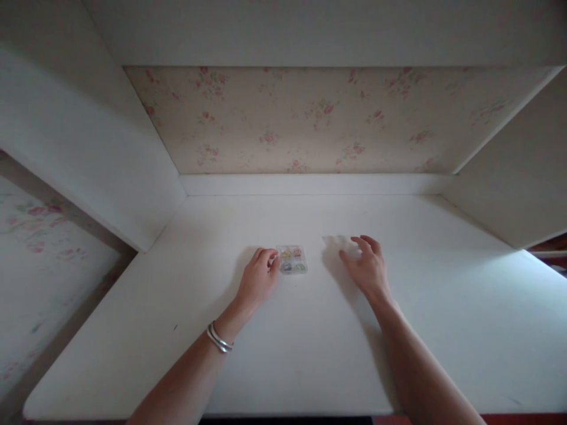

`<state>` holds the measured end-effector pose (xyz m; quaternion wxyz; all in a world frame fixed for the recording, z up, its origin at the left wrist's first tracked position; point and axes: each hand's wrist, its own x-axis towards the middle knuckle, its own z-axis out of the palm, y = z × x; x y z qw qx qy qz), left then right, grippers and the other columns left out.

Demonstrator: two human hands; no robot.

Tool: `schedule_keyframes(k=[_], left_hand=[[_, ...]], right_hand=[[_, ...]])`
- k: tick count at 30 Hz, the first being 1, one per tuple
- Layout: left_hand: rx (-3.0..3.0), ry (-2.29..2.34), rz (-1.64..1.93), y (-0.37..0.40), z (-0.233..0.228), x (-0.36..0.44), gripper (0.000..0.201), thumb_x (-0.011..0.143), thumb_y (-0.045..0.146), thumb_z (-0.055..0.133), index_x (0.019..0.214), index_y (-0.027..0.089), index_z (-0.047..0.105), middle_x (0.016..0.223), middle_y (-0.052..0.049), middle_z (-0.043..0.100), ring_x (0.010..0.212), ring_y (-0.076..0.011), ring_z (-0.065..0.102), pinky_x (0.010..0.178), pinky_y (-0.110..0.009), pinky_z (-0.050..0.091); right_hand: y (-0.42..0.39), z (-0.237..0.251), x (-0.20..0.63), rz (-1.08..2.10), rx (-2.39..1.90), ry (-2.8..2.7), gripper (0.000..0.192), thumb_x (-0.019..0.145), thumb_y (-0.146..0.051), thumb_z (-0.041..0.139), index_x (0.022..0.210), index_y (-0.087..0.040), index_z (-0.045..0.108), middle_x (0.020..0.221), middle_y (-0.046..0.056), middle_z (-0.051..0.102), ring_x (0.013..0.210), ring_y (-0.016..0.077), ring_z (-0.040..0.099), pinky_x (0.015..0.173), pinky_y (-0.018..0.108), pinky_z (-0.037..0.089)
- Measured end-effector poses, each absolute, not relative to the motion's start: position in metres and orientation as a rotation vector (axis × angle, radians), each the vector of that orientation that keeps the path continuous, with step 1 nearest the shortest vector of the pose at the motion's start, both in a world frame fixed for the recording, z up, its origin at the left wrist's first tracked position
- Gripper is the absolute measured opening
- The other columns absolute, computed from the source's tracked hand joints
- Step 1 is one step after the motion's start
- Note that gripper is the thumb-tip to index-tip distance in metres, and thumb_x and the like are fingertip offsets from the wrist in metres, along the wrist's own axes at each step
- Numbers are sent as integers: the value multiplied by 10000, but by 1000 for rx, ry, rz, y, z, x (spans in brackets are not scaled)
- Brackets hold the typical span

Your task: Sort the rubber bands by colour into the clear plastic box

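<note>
A small clear plastic box point(293, 259) with compartments of small coloured items lies on the white desk point(283, 342). My left hand point(259, 277) rests beside it, fingertips touching its left edge. My right hand point(367, 265) is to the right of the box, fingers spread over a pale, see-through flat thing point(342, 244), perhaps the box's lid; whether the fingers grip it or only touch it is unclear. Two silver bangles point(218, 338) sit on my left wrist.
The desk sits in a white alcove with side panels left point(88, 159) and right point(509, 195). A floral-patterned back wall point(310, 118) rises behind a low white ledge point(310, 184). Floral wallpaper also shows at the far left point(35, 260).
</note>
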<state>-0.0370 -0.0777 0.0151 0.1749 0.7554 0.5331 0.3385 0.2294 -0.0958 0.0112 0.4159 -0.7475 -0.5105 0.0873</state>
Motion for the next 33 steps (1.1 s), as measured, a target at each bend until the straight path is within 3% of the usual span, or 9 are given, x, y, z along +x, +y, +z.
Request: schedule_keyframes(k=[6, 11, 15, 24, 29, 33], left_hand=[[2247, 1394, 987, -84, 17, -33, 353, 897, 334, 493, 1206, 164, 513, 1249, -96, 539, 1197, -198, 461, 1057, -370, 362], [2334, 1230, 907, -98, 28, -24, 755, 769, 514, 625, 1380, 184, 329, 1412, -116, 394, 1313, -244, 339, 1091, -419, 320], [2320, 1192, 906, -102, 30, -19, 890, 692, 557, 680, 1404, 205, 279, 1399, -127, 409, 1299, -273, 357, 1069, -456, 342], [2272, 1231, 952, -101, 32, -19, 771, 737, 564, 632, 1366, 226, 342, 1353, -115, 465, 1265, -264, 403, 1052, -441, 359], [2264, 1219, 952, -99, 33, -24, 721, 760, 501, 644, 1358, 223, 353, 1346, -105, 479, 1249, -250, 421, 1045, -421, 368], [2255, 1250, 945, -89, 30, -32, 707, 756, 449, 670, 1351, 215, 369, 1333, -100, 496, 1237, -236, 437, 1046, -407, 370]], right_hand=[[-101, 37, 209, 1249, -1125, -800, 357, 796, -448, 542, 1088, -249, 598, 1167, 79, 604, 1009, 247, 617, 873, 454, 507], [-112, 49, 189, 1581, -876, -718, 318, 854, -413, 469, 1102, -270, 606, 1203, 47, 612, 1039, 229, 619, 935, 458, 479], [-116, 44, 171, 1597, -904, -816, 377, 867, -437, 433, 1161, -259, 587, 1255, 53, 584, 1036, 240, 620, 905, 463, 494], [-122, 42, 152, 1605, -906, -933, 403, 890, -465, 377, 1218, -291, 531, 1300, 39, 547, 973, 223, 643, 808, 398, 527], [-119, 35, 153, 1454, -956, -940, 325, 862, -428, 489, 1103, -243, 606, 1142, 57, 635, 935, 202, 637, 817, 358, 512], [-112, 23, 158, 1137, -1193, -1055, 327, 784, -439, 606, 1004, -203, 657, 926, 57, 684, 770, 171, 621, 740, 335, 515]])
